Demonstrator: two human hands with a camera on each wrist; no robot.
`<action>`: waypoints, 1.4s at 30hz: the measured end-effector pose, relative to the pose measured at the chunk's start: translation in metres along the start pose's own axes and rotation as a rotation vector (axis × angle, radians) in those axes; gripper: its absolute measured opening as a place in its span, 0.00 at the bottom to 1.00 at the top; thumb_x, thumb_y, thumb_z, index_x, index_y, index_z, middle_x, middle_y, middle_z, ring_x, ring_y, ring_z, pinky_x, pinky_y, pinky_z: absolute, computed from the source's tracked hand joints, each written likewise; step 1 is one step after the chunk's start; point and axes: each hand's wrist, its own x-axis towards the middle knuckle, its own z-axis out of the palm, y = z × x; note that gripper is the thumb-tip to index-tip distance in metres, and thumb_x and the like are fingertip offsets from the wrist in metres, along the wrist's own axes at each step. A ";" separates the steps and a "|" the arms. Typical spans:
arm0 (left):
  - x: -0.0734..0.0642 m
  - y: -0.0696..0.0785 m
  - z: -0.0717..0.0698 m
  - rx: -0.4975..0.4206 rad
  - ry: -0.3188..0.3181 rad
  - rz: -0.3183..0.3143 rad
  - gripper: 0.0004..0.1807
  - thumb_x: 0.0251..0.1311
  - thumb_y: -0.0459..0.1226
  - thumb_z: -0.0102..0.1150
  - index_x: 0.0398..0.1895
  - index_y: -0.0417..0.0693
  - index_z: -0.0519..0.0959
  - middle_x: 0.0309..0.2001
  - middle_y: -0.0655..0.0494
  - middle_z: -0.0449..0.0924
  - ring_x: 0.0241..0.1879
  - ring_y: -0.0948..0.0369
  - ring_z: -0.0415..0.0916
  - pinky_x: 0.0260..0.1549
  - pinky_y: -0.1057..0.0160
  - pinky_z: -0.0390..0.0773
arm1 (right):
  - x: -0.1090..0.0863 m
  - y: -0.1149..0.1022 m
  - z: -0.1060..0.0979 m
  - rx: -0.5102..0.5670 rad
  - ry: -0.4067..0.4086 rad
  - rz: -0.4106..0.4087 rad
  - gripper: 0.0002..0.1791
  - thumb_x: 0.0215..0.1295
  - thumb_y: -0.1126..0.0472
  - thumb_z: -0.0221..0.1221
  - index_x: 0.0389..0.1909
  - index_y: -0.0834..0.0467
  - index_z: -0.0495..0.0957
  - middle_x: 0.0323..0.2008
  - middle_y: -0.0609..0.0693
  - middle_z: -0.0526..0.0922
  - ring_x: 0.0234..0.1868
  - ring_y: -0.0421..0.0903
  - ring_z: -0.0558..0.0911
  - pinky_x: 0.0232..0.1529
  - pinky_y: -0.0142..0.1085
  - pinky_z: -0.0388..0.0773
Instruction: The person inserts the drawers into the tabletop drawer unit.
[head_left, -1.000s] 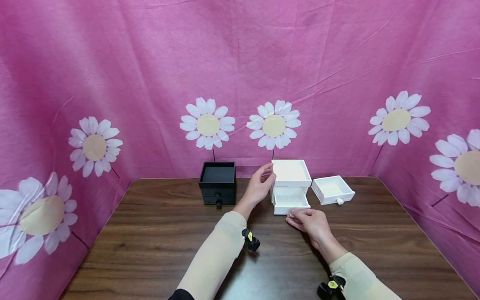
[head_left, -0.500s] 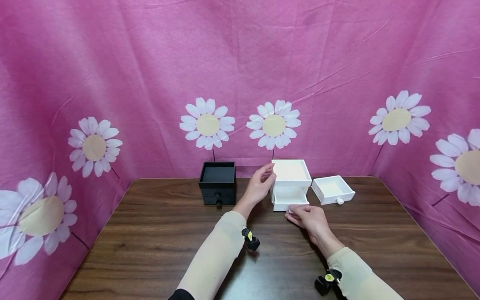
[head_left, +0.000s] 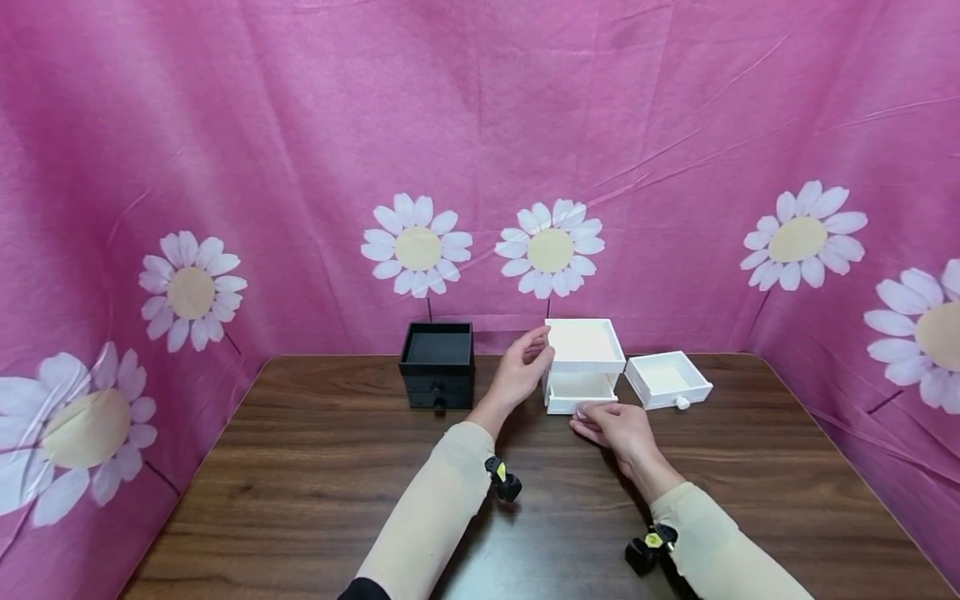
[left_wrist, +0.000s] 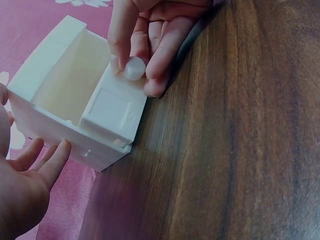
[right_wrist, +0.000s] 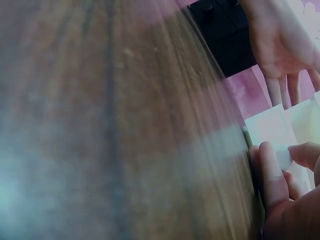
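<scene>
A small white drawer cabinet [head_left: 585, 345] stands near the back of the table. Its lower drawer [head_left: 561, 406] sticks partly out, while the upper slot is a bare opening. My right hand [head_left: 624, 435] pinches the round white knob [left_wrist: 134, 69] on that drawer between thumb and fingers, clear in the left wrist view. With fairly straight fingers, my left hand [head_left: 514, 375] touches the cabinet's left side; the left wrist view has those fingertips [left_wrist: 63, 148] on the side wall. A second white drawer [head_left: 667, 377] with a knob lies separately to the right of the cabinet.
On the left stands a black drawer cabinet [head_left: 437, 365] with dark knobs and a recessed top. The brown wood-grain table [head_left: 315, 483] runs back to a pink cloth backdrop [head_left: 480, 125] printed with white daisies.
The lower drawer has slid further back into the white cabinet, and my right hand has moved away from me with its knob. My left hand stays against the cabinet's side.
</scene>
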 end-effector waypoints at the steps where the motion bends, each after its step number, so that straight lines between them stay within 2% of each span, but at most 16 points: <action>1: 0.000 0.000 0.000 0.000 0.001 0.000 0.26 0.79 0.39 0.57 0.76 0.46 0.75 0.69 0.37 0.78 0.68 0.42 0.78 0.72 0.45 0.79 | 0.001 0.000 0.000 0.002 -0.003 0.001 0.12 0.78 0.73 0.57 0.52 0.79 0.79 0.31 0.51 0.90 0.34 0.41 0.92 0.48 0.33 0.92; 13: 0.000 0.001 0.002 -0.002 0.014 0.003 0.26 0.79 0.39 0.57 0.77 0.45 0.75 0.69 0.37 0.79 0.68 0.42 0.78 0.73 0.45 0.78 | 0.011 -0.004 -0.001 -0.018 -0.021 0.008 0.15 0.78 0.71 0.58 0.55 0.81 0.77 0.30 0.51 0.91 0.33 0.42 0.92 0.46 0.35 0.92; 19: 0.001 0.000 0.004 -0.025 0.011 0.026 0.26 0.78 0.38 0.57 0.76 0.43 0.75 0.68 0.35 0.79 0.68 0.41 0.78 0.72 0.45 0.78 | 0.015 -0.005 0.000 -0.018 -0.008 0.017 0.16 0.79 0.71 0.57 0.57 0.81 0.76 0.30 0.51 0.90 0.33 0.41 0.92 0.46 0.34 0.92; 28: -0.002 0.002 0.003 -0.023 0.024 0.002 0.26 0.78 0.39 0.57 0.76 0.45 0.75 0.68 0.36 0.79 0.67 0.41 0.79 0.72 0.45 0.79 | 0.021 -0.007 -0.003 -0.051 -0.056 0.011 0.20 0.80 0.70 0.57 0.60 0.84 0.73 0.31 0.51 0.90 0.33 0.42 0.92 0.45 0.34 0.92; 36: -0.002 0.000 0.004 -0.010 0.033 0.007 0.26 0.78 0.39 0.57 0.76 0.46 0.75 0.67 0.37 0.80 0.67 0.42 0.79 0.71 0.46 0.79 | 0.011 -0.010 -0.012 -0.107 -0.106 0.036 0.24 0.81 0.67 0.57 0.64 0.85 0.69 0.36 0.56 0.91 0.38 0.42 0.92 0.46 0.34 0.92; 42: -0.002 0.001 0.005 -0.020 0.040 -0.004 0.26 0.78 0.38 0.58 0.76 0.46 0.76 0.67 0.37 0.80 0.66 0.42 0.79 0.71 0.47 0.79 | -0.003 -0.016 -0.024 -0.156 -0.122 0.007 0.25 0.81 0.68 0.54 0.66 0.86 0.67 0.39 0.59 0.92 0.38 0.42 0.92 0.46 0.35 0.93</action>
